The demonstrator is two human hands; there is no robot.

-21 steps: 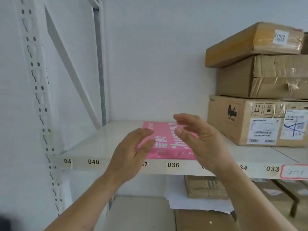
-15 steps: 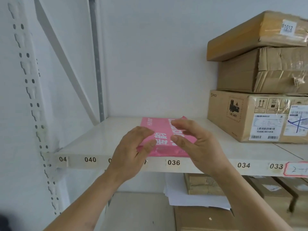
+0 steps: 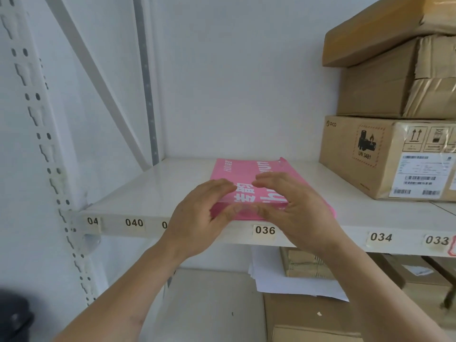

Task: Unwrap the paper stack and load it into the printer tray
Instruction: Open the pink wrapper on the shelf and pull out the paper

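A ream of paper in a pink wrapper (image 3: 243, 172) with white lettering lies flat on the white shelf (image 3: 153, 193), its near end at the shelf's front edge above label 036. My left hand (image 3: 197, 218) holds the near left corner, fingers on top and thumb against the front face. My right hand (image 3: 298, 208) grips the near right corner the same way. No printer is in view.
Three stacked cardboard boxes (image 3: 385, 156) stand on the shelf just right of the ream. The rack's perforated upright (image 3: 37, 144) and a diagonal brace are at the left. On the shelf below lie loose white sheets (image 3: 271, 277) and more boxes.
Both hands have come down from hovering above the pink ream and closed on its near corners. The camera has moved closer to the shelf.
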